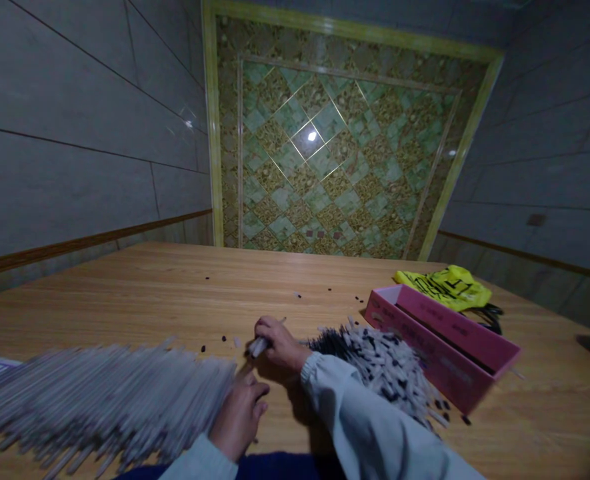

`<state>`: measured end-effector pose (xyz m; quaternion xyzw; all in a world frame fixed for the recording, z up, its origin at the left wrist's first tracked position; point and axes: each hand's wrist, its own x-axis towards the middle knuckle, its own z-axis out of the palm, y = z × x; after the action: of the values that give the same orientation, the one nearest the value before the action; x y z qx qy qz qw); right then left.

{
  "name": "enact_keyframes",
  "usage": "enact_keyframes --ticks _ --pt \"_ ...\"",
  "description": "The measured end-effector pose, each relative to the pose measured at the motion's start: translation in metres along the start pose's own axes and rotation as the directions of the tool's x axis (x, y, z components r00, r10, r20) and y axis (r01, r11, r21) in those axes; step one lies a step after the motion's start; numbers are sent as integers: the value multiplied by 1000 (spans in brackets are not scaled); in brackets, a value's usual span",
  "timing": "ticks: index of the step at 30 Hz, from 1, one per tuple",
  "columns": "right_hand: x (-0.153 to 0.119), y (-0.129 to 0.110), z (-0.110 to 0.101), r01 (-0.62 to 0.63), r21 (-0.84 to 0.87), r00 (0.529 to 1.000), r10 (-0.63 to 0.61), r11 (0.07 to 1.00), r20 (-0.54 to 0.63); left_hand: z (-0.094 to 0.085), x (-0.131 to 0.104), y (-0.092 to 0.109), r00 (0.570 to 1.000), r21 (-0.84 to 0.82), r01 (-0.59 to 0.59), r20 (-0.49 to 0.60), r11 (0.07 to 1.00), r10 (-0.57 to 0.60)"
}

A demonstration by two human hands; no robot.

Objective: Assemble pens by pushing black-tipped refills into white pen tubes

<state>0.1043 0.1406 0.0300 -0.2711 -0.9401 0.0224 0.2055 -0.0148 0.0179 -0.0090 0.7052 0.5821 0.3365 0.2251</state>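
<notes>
My right hand (277, 343) is closed around a few pale short tubes (259, 347), which look like pen caps; their ends stick out to the left. Lower down, my left hand (239, 410) has its fingers loosely bent and apart, with the fingertips blurred. It lies at the right edge of a wide layer of thin, pale, pen-like sticks (109, 400), set side by side. Behind my right wrist is a heap of short pale and black cap-like pieces (385, 357).
A long pink box (439, 347), its top uncovered, stands slanted beside the heap. Behind it a yellow plastic bag (447, 287) with black print lies crumpled. Small black bits (223, 339) are scattered over the wooden table (175, 300). Tiled walls rise around the table.
</notes>
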Motion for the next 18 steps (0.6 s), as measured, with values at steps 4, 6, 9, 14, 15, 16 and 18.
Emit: enact_keyframes --ticks 4,6,9,14,15,16,18 --pt "-30 -6 -8 311 84 950 -310 947 -19 -2 7 -9 993 -109 77 -80 991 -86" --pt "-42 -5 -6 415 71 909 -416 907 -2 -4 9 -12 984 -181 129 -101 975 -148" --pt "-51 -4 -1 463 12 884 -463 886 60 -5 10 -13 966 -295 188 -116 937 -231" --pt "-50 -17 -13 435 -41 887 -421 899 189 -9 7 -10 962 -366 185 -121 912 -244" --pt "-50 -20 -18 415 -57 891 -393 908 225 -9 7 -10 964 -360 181 -121 915 -238" --pt "-51 -24 -24 396 -75 894 -366 915 260 -9 7 -10 965 -348 175 -123 921 -230" --pt "-52 -28 -36 363 -106 898 -317 926 305 -10 7 -11 967 -313 163 -137 936 -214"
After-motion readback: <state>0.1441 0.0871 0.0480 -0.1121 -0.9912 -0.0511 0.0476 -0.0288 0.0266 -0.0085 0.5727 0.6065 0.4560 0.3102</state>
